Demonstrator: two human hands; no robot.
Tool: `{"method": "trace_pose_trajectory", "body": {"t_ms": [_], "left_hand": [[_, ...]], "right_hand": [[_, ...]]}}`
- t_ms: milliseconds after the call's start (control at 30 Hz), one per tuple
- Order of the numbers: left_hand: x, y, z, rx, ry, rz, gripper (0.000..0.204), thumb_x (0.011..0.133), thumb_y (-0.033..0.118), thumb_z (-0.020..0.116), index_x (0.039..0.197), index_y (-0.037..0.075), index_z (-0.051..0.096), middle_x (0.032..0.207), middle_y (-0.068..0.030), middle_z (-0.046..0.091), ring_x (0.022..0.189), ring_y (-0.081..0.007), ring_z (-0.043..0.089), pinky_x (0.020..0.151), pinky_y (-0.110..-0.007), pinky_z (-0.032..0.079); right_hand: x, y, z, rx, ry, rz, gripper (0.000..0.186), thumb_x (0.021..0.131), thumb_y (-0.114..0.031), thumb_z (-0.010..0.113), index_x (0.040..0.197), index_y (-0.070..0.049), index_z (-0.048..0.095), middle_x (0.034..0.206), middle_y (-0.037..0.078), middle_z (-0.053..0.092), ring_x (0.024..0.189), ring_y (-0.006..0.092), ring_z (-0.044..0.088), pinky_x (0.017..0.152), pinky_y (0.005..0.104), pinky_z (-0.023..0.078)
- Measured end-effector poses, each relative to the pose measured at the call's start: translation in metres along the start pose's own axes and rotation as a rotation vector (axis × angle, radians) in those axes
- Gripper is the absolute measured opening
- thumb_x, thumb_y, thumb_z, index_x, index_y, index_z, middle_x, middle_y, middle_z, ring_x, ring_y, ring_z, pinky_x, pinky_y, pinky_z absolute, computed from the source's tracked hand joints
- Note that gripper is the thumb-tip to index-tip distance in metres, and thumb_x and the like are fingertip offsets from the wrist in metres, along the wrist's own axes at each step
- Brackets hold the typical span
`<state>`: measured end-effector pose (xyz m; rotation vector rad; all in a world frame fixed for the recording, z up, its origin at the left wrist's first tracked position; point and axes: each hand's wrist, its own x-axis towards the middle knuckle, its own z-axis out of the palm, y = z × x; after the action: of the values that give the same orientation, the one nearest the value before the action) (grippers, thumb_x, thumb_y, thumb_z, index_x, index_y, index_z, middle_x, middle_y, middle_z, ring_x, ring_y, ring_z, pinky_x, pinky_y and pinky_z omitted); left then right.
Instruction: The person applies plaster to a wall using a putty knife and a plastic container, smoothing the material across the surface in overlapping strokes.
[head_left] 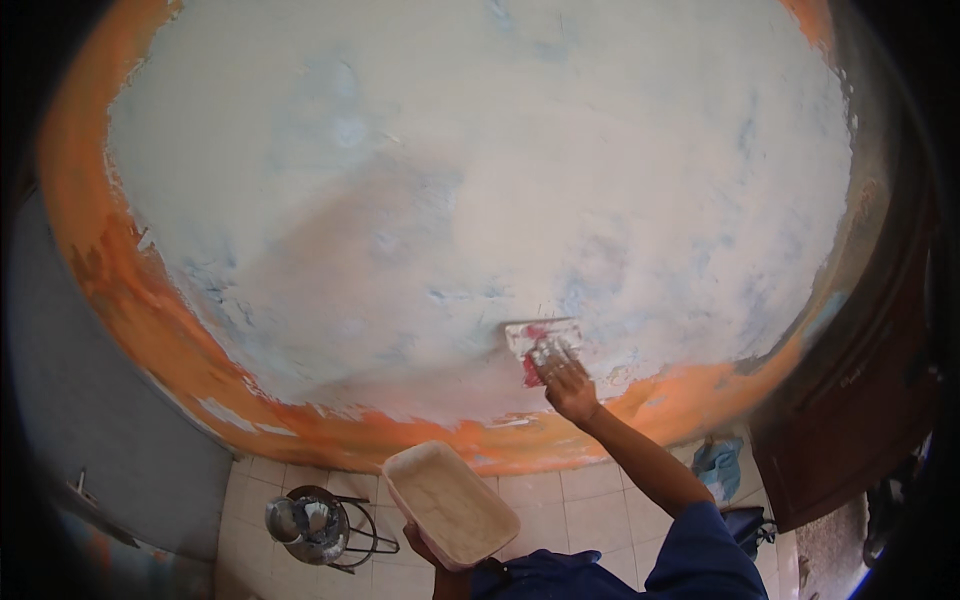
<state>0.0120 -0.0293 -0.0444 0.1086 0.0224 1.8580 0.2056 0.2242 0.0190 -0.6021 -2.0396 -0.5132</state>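
My right hand (563,376), its fingers smeared white, is closed on a flat plastering blade (516,340) with white and red patches. The blade lies against the lower part of a wall (400,230) coated in whitish plaster, with bluish marks showing through. Low at my left side, my left hand (419,543) grips the edge of a pale rectangular tub (398,472); most of its fingers are hidden beneath. Smooth cream-coloured paste (455,510) covers the bottom of the tub.
Orange paint (190,345) borders the plaster. A round stool (330,545) on the tiled floor (540,490) bears a metal container (287,520). A grey door (110,400) stands left, a dark brown door (850,420) right. Near the right one lie a blue plastic bag (717,468) and a dark bag (746,528).
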Motion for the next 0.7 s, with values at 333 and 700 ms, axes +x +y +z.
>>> {"method": "trace_pose_trajectory", "body": {"t_ms": [333, 700], "left_hand": [[0.008, -0.008, 0.007, 0.159, 0.035, -0.038, 0.067, 0.089, 0.059, 0.034, 0.137, 0.011, 0.037, 0.129, -0.0096, 0.049, 0.111, -0.0298, 0.055, 0.086, -0.053, 0.051], [0.001, 0.007, -0.019, 0.167, 0.110, -0.043, 0.075, 0.083, 0.067, 0.041, 0.140, 0.019, 0.033, 0.135, -0.0099, 0.045, 0.114, -0.0364, 0.053, 0.084, -0.061, 0.048]], "right_hand": [[0.177, 0.054, -0.040, -0.261, 0.269, -0.091, 0.054, 0.067, 0.011, 0.051, 0.119, 0.000, 0.058, 0.128, 0.017, 0.053, 0.122, 0.0338, 0.048, 0.105, 0.0499, 0.036], [-0.058, -0.026, 0.021, 0.003, -0.073, 0.106, 0.056, 0.070, 0.003, 0.053, 0.126, -0.001, 0.053, 0.127, 0.018, 0.052, 0.122, 0.0338, 0.048, 0.103, 0.0526, 0.036]]}}
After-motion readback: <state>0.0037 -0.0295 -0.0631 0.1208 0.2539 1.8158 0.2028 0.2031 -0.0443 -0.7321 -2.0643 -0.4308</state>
